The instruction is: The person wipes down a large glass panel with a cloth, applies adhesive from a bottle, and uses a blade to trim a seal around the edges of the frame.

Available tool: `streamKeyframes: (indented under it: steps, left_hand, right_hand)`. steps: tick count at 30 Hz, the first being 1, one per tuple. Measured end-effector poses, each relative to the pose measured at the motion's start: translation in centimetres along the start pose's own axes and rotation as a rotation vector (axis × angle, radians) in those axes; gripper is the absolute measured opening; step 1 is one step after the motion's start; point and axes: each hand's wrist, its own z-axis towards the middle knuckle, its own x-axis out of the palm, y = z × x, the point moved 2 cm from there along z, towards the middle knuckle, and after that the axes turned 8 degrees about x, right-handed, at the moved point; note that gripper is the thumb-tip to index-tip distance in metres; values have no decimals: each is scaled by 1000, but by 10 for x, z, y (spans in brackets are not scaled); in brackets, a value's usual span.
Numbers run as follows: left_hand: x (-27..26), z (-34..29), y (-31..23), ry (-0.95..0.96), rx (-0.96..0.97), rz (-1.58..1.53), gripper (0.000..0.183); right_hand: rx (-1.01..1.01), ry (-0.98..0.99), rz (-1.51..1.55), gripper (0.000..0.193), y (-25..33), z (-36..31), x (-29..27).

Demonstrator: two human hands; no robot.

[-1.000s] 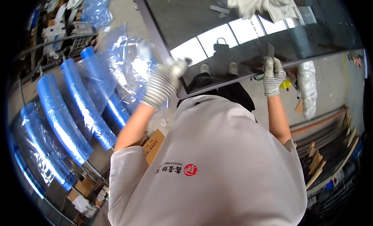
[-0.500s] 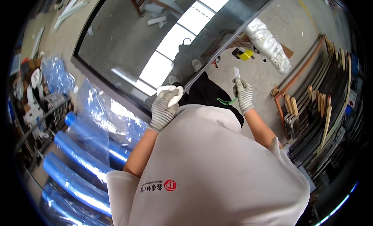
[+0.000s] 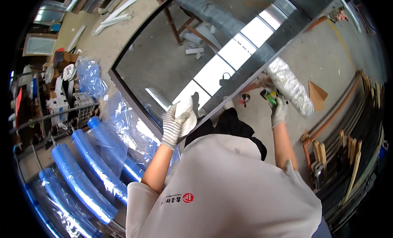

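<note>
My left hand (image 3: 171,126), in a striped grey-white work glove, grips a bunched white cloth (image 3: 186,115) against the near left corner of a large glass pane (image 3: 163,70). The pane has a dark frame (image 3: 133,102), and its surface mirrors bright roof panels. My right hand (image 3: 279,112), gloved the same way, is off the pane's near edge, reaching out over the floor. Its fingers are closed around a small tool with a green part (image 3: 271,98), mostly hidden by the glove. A padded roll in silvery plastic wrap (image 3: 288,85) supports the pane beside that hand.
Blue film-wrapped rolls (image 3: 82,182) lie at the left, by crumpled clear plastic (image 3: 123,119) and a cluttered rack (image 3: 61,105). At the right, long dark profiles (image 3: 348,156) with wooden spacers lean in a rusty frame (image 3: 306,144). Brown cardboard (image 3: 317,96) lies on the floor.
My left hand has pushed the cloth forward onto the glass. My right hand has reached forward and right; the pale flat blade that stuck up from it no longer shows. The view has shifted.
</note>
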Motion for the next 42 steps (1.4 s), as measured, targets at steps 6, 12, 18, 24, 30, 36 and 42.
streamKeyframes:
  steps: [6,12,18,24,30,36,42]
  left_hand:
    - [-21,-15,23,-190,42,-16,41]
    - [-32,-12,-5,-468,514,762,55]
    - [-33,-33,17,-160,489,971,54]
    - [-77,-86,31,-233,494,862,46]
    - [-201,-169,112,-430,431,725,43]
    - [-317,-257,223,-513,-18,485,29]
    - [-385,-244,209,-338,103,576,28]
  right_hand:
    - [22,-135,80,40,-20,65,-6]
    - [72,0,175,41,-49,93,-22]
    - [-79,34,125,50,-31,75,-6]
    - [-482,-231,-371,67,-29,45,-5]
    - [-660,-446,-373,59,-23,-78,45]
    - [-1374,-106,-707,51,-85,-239,184]
    - [-1281,815,-1359,84,-188,-330,285]
